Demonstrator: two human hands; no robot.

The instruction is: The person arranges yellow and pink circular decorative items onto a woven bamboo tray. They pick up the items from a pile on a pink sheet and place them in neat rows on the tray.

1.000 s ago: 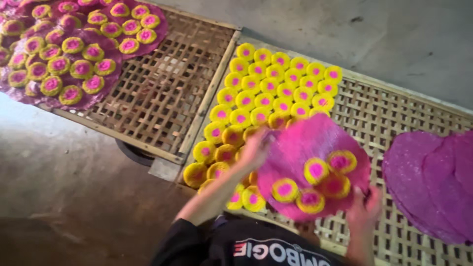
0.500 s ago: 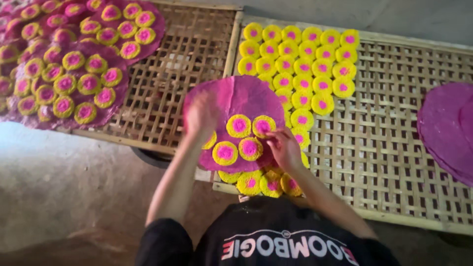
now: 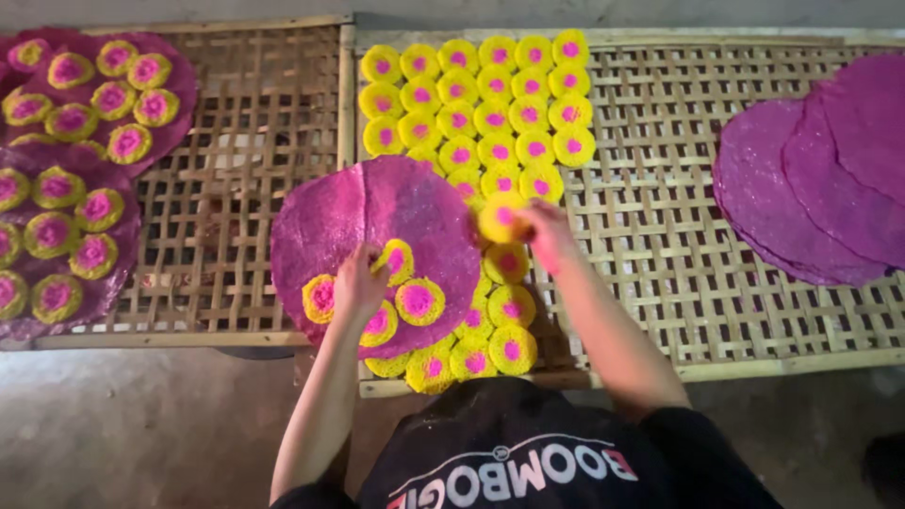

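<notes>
The person bends over two woven bamboo racks. The left hand (image 3: 356,283) rests on a big round magenta sheet (image 3: 377,226), fingers curled around a small yellow disc with a pink centre (image 3: 396,259), which tilts up on its edge. The sheet is thin, rough-grained and nearly circular, so it has no clear long axis; it lies flat, straddling the gap between the left rack (image 3: 255,188) and the right rack (image 3: 679,236). Three more yellow discs (image 3: 418,302) sit on its near part. The right hand (image 3: 547,231) pinches another disc (image 3: 500,219), blurred, just above the rows of discs (image 3: 481,104) laid out on the right rack. Purple sheets (image 3: 820,179) lie stacked at far right.
</notes>
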